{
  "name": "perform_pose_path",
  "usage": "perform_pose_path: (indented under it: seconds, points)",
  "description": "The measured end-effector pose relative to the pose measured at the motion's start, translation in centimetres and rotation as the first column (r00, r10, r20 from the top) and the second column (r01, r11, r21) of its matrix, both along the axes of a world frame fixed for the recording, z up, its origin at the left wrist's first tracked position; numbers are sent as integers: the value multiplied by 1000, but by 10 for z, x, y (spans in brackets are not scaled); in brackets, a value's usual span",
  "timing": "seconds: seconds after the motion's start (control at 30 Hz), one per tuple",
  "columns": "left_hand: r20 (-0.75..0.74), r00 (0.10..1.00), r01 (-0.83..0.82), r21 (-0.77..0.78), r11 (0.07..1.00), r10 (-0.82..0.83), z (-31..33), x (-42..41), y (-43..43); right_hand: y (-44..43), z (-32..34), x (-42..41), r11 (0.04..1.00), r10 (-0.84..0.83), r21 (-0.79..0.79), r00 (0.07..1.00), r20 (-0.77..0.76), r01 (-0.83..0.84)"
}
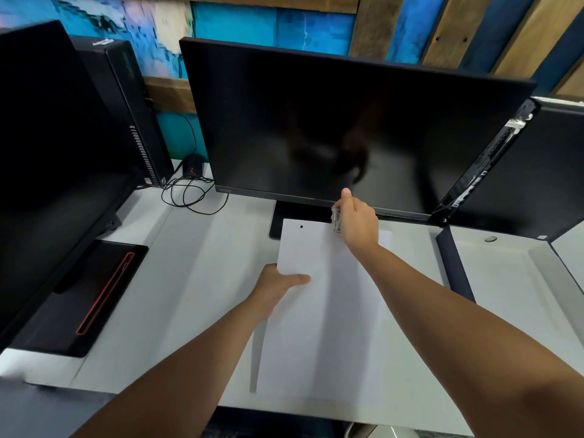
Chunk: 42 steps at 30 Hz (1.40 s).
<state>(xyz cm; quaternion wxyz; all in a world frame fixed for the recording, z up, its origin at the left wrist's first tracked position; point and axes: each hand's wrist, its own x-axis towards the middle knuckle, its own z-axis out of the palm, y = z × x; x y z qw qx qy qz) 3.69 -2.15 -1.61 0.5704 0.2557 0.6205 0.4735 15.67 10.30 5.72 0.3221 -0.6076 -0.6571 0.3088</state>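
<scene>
A stack of white paper sheets (322,311) is held over the white desk (189,279), and one small punched hole shows near its top left corner. My left hand (278,287) grips the stack's left edge, thumb on top. My right hand (357,221) is curled round a small clear and metal tool (335,220) at the top edge of the sheets, in front of the dark monitor (331,131). What the tool is cannot be told from here.
A second dark monitor (47,153) and a black computer tower (126,105) stand at the left, with a black stand base (82,298) and loose cables (189,194) beside them. Another black computer case (512,172) leans at the right. A dark divider (455,263) splits the desk.
</scene>
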Motion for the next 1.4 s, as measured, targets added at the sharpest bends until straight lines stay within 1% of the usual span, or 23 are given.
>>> perform_pose_path:
  seconds: [0.2, 0.47, 0.6, 0.73, 0.97, 1.03, 1.17, 1.4]
  points:
    - [26, 1000, 5, 19, 1000, -5, 1, -1, -1, -4, -2, -6, 999, 6, 51, 1000, 13, -6]
    - [19, 1000, -7, 23, 1000, 6, 2, -1, -1, -3, -4, -14, 999, -32, 27, 999, -2, 32]
    - [10, 1000, -2, 15, 1000, 2, 1, 0, 0, -1, -8, -16, 997, -55, 45, 998, -17, 56]
    - [22, 1000, 1, 19, 1000, -1, 0, -1, -1, -1, -9, -19, 997, -65, 46, 998, 4, 64]
    - [32, 999, 7, 16, 1000, -7, -1, -3, -3, -4, -6, -22, 993, -83, 95, 994, 74, 76]
    - [31, 999, 8, 9, 1000, -8, -1, -4, -3, -5, -7, -23, 995, -58, 84, 996, 69, 52]
    - [8, 1000, 6, -17, 1000, -6, -3, -8, -1, -5, -9, -21, 999, 3, 51, 991, 136, -10]
    - [13, 1000, -11, -15, 1000, 12, -5, -11, -4, 2, -2, 2, 1000, -13, 22, 989, 145, 10]
